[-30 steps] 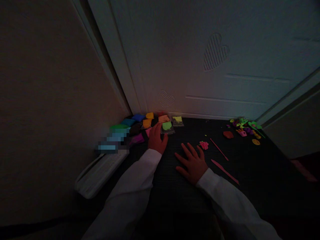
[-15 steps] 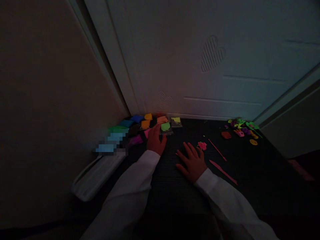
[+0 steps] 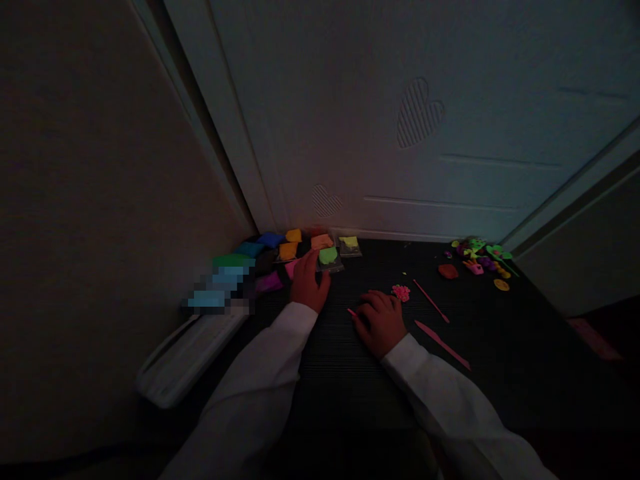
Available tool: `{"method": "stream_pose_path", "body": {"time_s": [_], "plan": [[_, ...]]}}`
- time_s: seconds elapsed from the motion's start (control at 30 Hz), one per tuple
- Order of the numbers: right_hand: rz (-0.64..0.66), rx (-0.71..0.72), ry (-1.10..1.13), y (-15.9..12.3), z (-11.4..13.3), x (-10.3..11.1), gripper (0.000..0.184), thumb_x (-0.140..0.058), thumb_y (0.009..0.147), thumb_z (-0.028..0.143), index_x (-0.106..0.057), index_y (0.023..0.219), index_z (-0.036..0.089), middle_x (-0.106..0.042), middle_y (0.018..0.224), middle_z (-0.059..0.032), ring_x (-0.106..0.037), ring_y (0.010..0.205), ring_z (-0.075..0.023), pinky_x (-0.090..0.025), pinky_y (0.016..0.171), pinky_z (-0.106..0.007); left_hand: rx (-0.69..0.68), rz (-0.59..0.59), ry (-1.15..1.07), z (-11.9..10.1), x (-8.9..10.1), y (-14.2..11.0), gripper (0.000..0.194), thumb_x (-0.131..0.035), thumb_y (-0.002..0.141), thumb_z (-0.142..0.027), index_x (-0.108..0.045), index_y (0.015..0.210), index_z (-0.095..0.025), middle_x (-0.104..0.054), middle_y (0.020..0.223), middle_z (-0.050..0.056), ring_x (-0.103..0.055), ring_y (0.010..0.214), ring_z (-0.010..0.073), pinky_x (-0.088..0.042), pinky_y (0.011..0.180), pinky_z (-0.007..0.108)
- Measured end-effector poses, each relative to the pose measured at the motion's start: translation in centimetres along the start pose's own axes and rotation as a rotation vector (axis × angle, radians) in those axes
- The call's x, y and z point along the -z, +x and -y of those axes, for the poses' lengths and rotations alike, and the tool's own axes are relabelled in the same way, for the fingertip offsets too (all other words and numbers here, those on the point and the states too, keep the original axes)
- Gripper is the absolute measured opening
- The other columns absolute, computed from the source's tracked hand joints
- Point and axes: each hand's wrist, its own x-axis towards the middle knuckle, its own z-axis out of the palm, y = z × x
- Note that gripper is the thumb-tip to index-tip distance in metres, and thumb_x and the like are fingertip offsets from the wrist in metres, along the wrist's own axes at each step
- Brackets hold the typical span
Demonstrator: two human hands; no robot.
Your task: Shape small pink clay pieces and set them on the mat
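Observation:
My left hand (image 3: pixel 309 285) lies on the dark table, fingers stretched forward and thumb apart, holding nothing that I can see. It is beside a bag of light green clay (image 3: pixel 329 257) and partly covers a pink clay pack (image 3: pixel 291 269). Further right, my right hand (image 3: pixel 383 325) rests with its fingers bent inward. A thin bit of pink clay (image 3: pixel 352 312) pokes out by its thumb and index finger; the rest is hidden beneath them. Just past the knuckles sits a cluster of small pink clay pieces (image 3: pixel 401 293).
A pink thin stick tool (image 3: pixel 431 301) and a pink clay knife (image 3: pixel 443 344) lie right of my right hand. Beyond them are a red clay lump (image 3: pixel 448 271) and small colourful clay figures (image 3: pixel 480 257). A long white case (image 3: pixel 193 357) stands left. A white panel (image 3: pixel 380 133) rises behind.
My right hand's fingers, spread before, have curled inward over the thin pink clay bit, which now shows by the thumb. The left hand stays in place. The view has shifted slightly.

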Motion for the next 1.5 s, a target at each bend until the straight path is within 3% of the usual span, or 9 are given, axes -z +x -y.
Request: {"method": "stream_pose_path", "body": {"time_s": [0.17, 0.5, 0.67, 0.87, 1.03, 1.23, 1.4, 1.5], "plan": [[-0.019, 0.02, 0.036, 0.1, 0.4, 0.0, 0.018, -0.041, 0.076, 0.03, -0.056, 0.078, 0.021, -0.052, 0.096, -0.0051, -0.036, 0.1, -0.0204, -0.02, 0.083, -0.039, -0.002, -0.017, 0.004, 0.1, -0.1, 0.0, 0.046, -0.043, 0.07, -0.021, -0.033, 0.114, -0.014, -0.039, 0.116, 0.01, -0.031, 0.111, 0.02, -0.025, 0.093, 0.037], [0.075, 0.016, 0.01, 0.2, 0.9, 0.1, 0.029, -0.04, 0.075, 0.042, -0.055, 0.086, 0.02, -0.051, 0.097, -0.006, -0.037, 0.098, -0.0208, -0.022, 0.082, -0.037, -0.015, 0.011, 0.016, -0.1, 0.0, -0.1, 0.046, -0.043, 0.07, -0.021, -0.032, 0.114, -0.014, -0.038, 0.117, 0.011, -0.031, 0.111, 0.0199, -0.026, 0.093, 0.036], [0.137, 0.049, -0.066, -0.8, 1.6, 0.6, 0.049, -0.033, 0.075, 0.048, -0.039, 0.114, 0.018, -0.038, 0.118, -0.0084, -0.028, 0.108, -0.0233, -0.017, 0.086, -0.04, -0.008, 0.0, 0.014, -0.1, 0.0, -0.1, 0.047, -0.043, 0.07, -0.022, -0.032, 0.115, -0.013, -0.038, 0.117, 0.011, -0.031, 0.111, 0.0195, -0.025, 0.093, 0.036], [0.201, 0.075, -0.122, -1.1, 2.8, 0.2, 0.06, -0.026, 0.073, 0.055, -0.034, 0.118, 0.015, -0.025, 0.128, -0.0112, -0.019, 0.115, -0.0245, -0.012, 0.089, -0.043, -0.018, 0.002, 0.015, -0.1, -0.1, -0.1, 0.047, -0.042, 0.071, -0.022, -0.031, 0.116, -0.014, -0.039, 0.117, 0.011, -0.03, 0.111, 0.0195, -0.025, 0.093, 0.036], [0.233, 0.118, -0.118, -0.8, 3.2, 0.3, 0.058, -0.024, 0.073, 0.057, -0.034, 0.118, 0.021, -0.021, 0.13, -0.0089, -0.016, 0.116, -0.024, -0.009, 0.09, -0.044, -0.022, -0.005, 0.017, 0.0, 0.0, -0.1, 0.047, -0.043, 0.07, -0.022, -0.032, 0.115, -0.012, -0.039, 0.116, 0.011, -0.03, 0.111, 0.0191, -0.025, 0.093, 0.035], [0.186, 0.014, -0.162, -0.9, 2.5, 0.3, 0.056, -0.025, 0.074, 0.055, -0.037, 0.116, 0.022, -0.019, 0.13, -0.0091, -0.014, 0.117, -0.0263, -0.008, 0.09, -0.046, -0.009, 0.003, 0.019, -0.3, 0.2, -0.1, 0.046, -0.042, 0.071, -0.021, -0.032, 0.115, -0.012, -0.039, 0.116, 0.01, -0.031, 0.111, 0.0187, -0.025, 0.094, 0.034], [0.213, 0.106, -0.146, -0.9, 3.4, 0.0, 0.058, -0.024, 0.072, 0.058, -0.036, 0.116, 0.023, -0.021, 0.13, -0.0078, -0.016, 0.117, -0.025, -0.009, 0.091, -0.045, 0.008, 0.006, 0.017, -0.3, 0.1, -0.2, 0.047, -0.042, 0.071, -0.021, -0.032, 0.116, -0.013, -0.038, 0.118, 0.011, -0.03, 0.111, 0.0191, -0.025, 0.094, 0.035], [0.198, 0.071, -0.169, -0.9, 3.2, 0.0, 0.056, -0.023, 0.073, 0.056, -0.037, 0.117, 0.023, -0.02, 0.13, -0.0078, -0.016, 0.117, -0.0254, -0.009, 0.09, -0.045, 0.008, 0.005, 0.01, -0.2, 0.1, -0.2, 0.047, -0.041, 0.071, -0.022, -0.031, 0.116, -0.013, -0.037, 0.118, 0.011, -0.03, 0.111, 0.0193, -0.025, 0.094, 0.035]]}}
